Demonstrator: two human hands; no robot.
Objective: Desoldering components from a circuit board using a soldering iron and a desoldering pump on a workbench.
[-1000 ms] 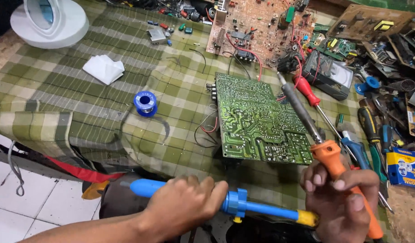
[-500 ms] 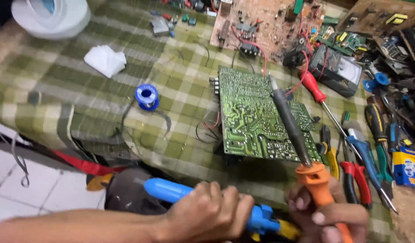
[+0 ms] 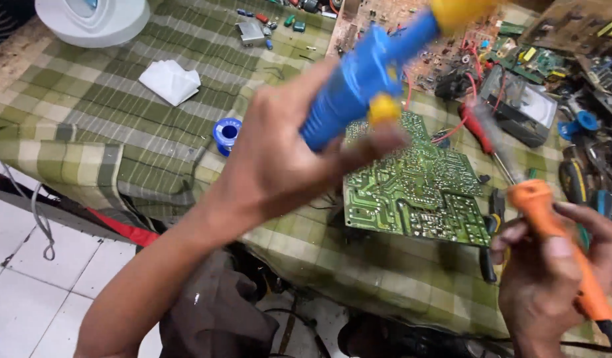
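Green checked cloth covers the bench (image 3: 120, 126), white floor tiles showing below its near edge.

Left hand (image 3: 286, 166) grips a blue and yellow desoldering pump (image 3: 365, 73), raised above the green circuit board (image 3: 412, 185) lying mid-bench. Right hand (image 3: 551, 278) is closed around an orange soldering iron (image 3: 551, 225) near the front edge. Blue solder spool (image 3: 226, 132) and white tissue (image 3: 170, 81) lie toward the left; tools crowd the right edge.
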